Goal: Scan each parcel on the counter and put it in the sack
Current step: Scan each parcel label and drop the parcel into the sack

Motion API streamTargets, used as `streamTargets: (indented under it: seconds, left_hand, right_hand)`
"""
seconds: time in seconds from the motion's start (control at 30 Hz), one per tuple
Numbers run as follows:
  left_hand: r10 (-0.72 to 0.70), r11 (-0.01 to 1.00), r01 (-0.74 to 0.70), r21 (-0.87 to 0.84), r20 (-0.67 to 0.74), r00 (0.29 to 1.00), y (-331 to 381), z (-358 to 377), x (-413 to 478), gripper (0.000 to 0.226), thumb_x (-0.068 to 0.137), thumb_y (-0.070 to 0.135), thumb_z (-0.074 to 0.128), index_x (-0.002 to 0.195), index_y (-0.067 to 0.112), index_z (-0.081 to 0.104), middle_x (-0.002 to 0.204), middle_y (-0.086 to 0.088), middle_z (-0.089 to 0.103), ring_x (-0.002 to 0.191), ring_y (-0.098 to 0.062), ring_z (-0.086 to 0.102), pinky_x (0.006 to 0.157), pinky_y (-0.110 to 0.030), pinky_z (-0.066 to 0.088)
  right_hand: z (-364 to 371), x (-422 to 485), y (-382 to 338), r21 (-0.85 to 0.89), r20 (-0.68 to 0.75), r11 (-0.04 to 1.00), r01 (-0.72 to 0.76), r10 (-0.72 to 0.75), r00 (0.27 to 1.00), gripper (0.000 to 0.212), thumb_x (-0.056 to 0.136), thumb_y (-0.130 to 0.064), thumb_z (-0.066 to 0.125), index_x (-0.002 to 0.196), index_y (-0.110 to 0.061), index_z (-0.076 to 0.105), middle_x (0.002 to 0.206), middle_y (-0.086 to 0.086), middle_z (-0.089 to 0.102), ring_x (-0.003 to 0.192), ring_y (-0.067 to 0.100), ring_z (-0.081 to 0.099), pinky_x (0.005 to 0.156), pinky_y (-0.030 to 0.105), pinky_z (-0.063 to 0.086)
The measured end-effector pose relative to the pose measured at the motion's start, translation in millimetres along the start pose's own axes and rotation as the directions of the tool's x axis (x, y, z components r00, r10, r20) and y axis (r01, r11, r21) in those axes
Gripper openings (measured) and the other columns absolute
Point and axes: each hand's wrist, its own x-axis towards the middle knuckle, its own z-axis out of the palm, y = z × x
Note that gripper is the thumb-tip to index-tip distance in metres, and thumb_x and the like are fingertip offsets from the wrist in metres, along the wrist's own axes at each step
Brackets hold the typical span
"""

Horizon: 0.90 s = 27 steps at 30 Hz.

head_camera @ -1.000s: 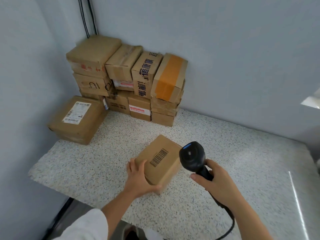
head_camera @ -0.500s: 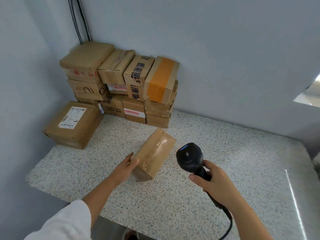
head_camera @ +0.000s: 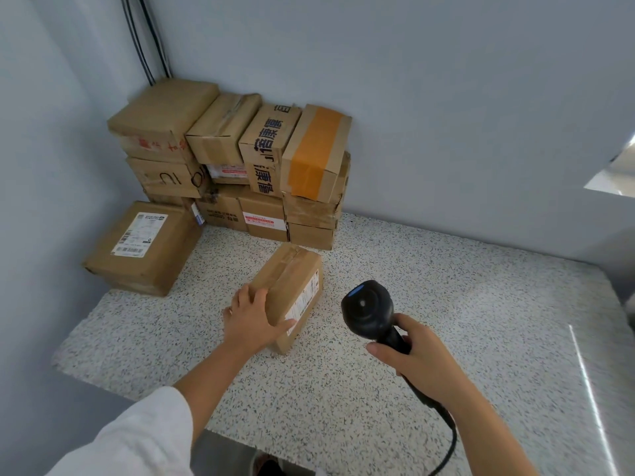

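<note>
A small brown cardboard parcel lies on the speckled counter, taped face up, with a white label on its right side. My left hand rests on its near left corner, fingers wrapped over the top and front. My right hand holds a black barcode scanner by the handle, head raised just right of the parcel. A stack of brown parcels stands in the back left corner. No sack is in view.
A larger flat box with a white shipping label lies at the left wall. The scanner's black cable trails off the counter's front edge. Grey walls close the left and back. Bare counter extends to the right.
My left hand has rolled the parcel: the barcode face that was on top is gone, a taped face is up, and a label shows on the right side. The scanner stayed beside it.
</note>
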Motion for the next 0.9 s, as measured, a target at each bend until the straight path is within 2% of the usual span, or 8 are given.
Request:
streamTargets:
  seconds: [0.07,0.17,0.37,0.47,0.6,0.73,0.9]
  left_hand:
    - [-0.023,0.99,0.022,-0.137,0.0,1.0,-6.7,-2.6,5.7,0.084,0.076,0.063,0.062,0.141,0.024,0.024,0.151,-0.015,0.015,0.139,-0.033,0.016,0.107,-0.053,0.031]
    - [-0.04,0.971,0.04,-0.234,0.004,0.999,-18.6,-9.0,13.5,0.078,0.078,0.056,0.064,0.139,0.025,0.028,0.141,-0.013,0.029,0.129,-0.031,0.03,0.1,-0.049,0.04]
    - [-0.021,0.917,0.055,-0.395,0.089,0.996,-36.8,-24.4,24.5,0.076,0.079,0.044,0.069,0.141,0.023,0.029,0.138,-0.012,0.034,0.123,-0.028,0.039,0.097,-0.04,0.04]
    - [0.056,0.901,0.036,-0.432,0.198,0.979,-45.9,-30.1,24.7,0.072,0.083,0.043,0.066,0.141,0.025,0.027,0.134,-0.008,0.037,0.119,-0.025,0.043,0.096,-0.04,0.041]
    - [0.075,0.78,0.185,-0.598,0.382,0.921,-60.0,-24.8,12.6,0.05,0.09,0.038,0.057,0.132,0.03,0.032,0.126,-0.007,0.051,0.099,-0.02,0.054,0.08,-0.029,0.046]
    - [0.046,0.685,0.244,-0.687,0.375,0.926,-71.4,-16.4,7.9,0.044,0.09,0.03,0.059,0.128,0.028,0.039,0.109,-0.001,0.059,0.096,-0.02,0.057,0.081,-0.032,0.047]
    - [0.049,0.634,0.277,-0.722,0.395,0.917,-75.3,-14.9,12.2,0.042,0.09,0.027,0.06,0.127,0.031,0.041,0.11,-0.002,0.058,0.097,-0.021,0.056,0.077,-0.03,0.046]
  right_hand:
    - [0.0,0.5,-1.3,0.013,0.001,1.0,-0.003,0.003,1.0,0.025,0.078,-0.034,0.071,0.098,-0.03,0.056,0.067,-0.014,0.057,0.059,0.0,0.053,0.061,0.018,0.04]
    - [0.4,1.6,-4.8,0.023,0.013,1.0,0.0,-0.001,1.0,0.021,0.079,-0.033,0.071,0.092,-0.032,0.055,0.067,-0.013,0.057,0.059,0.001,0.053,0.062,0.02,0.041]
    - [6.3,4.7,-8.7,0.012,0.085,1.0,-0.007,0.006,0.996,0.019,0.079,-0.033,0.071,0.092,-0.033,0.056,0.061,-0.013,0.059,0.054,0.003,0.055,0.063,0.025,0.049]
    - [9.0,5.2,-13.1,0.031,0.155,1.0,-0.006,0.001,0.988,0.019,0.08,-0.029,0.07,0.092,-0.03,0.056,0.064,-0.008,0.062,0.052,0.001,0.055,0.058,0.016,0.049]
    - [16.6,7.8,-16.0,0.039,0.212,0.999,-0.011,0.002,0.977,0.017,0.08,-0.024,0.07,0.092,-0.026,0.058,0.067,-0.003,0.064,0.052,0.002,0.056,0.058,0.018,0.05]
    - [25.6,11.4,-15.9,0.017,0.251,1.0,-0.026,0.021,0.968,0.015,0.081,-0.024,0.069,0.091,-0.025,0.058,0.067,-0.004,0.065,0.051,-0.001,0.057,0.057,0.018,0.05]
    - [26.9,14.6,-17.0,-0.016,0.281,0.999,-0.032,0.035,0.959,0.011,0.082,-0.026,0.068,0.088,-0.025,0.058,0.067,-0.002,0.065,0.052,0.003,0.057,0.059,0.022,0.052]
